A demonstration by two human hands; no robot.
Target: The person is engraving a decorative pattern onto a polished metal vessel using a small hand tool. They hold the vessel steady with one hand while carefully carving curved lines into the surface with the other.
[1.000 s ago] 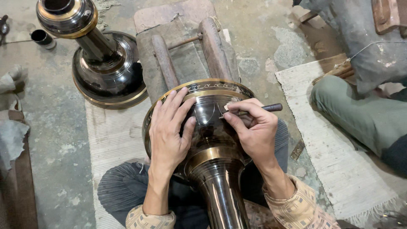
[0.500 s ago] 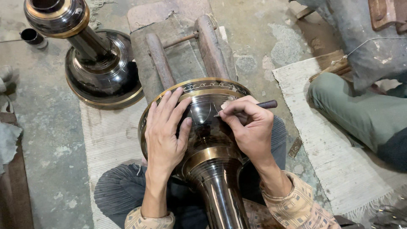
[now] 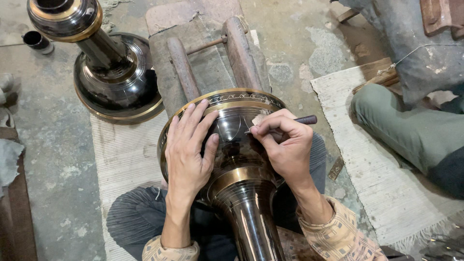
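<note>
Our left hand [image 3: 188, 150] lies flat, fingers spread, on dark brass-banded vase [image 3: 232, 145]; vase's long axis runs toward us. Our right hand [image 3: 285, 145] pinches engraving tool [image 3: 290, 122], tip pointing left.

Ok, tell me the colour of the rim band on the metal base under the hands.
The rim band is gold with a fine engraved pattern, against the dark, glossy metal base. Head view shows it.
</note>
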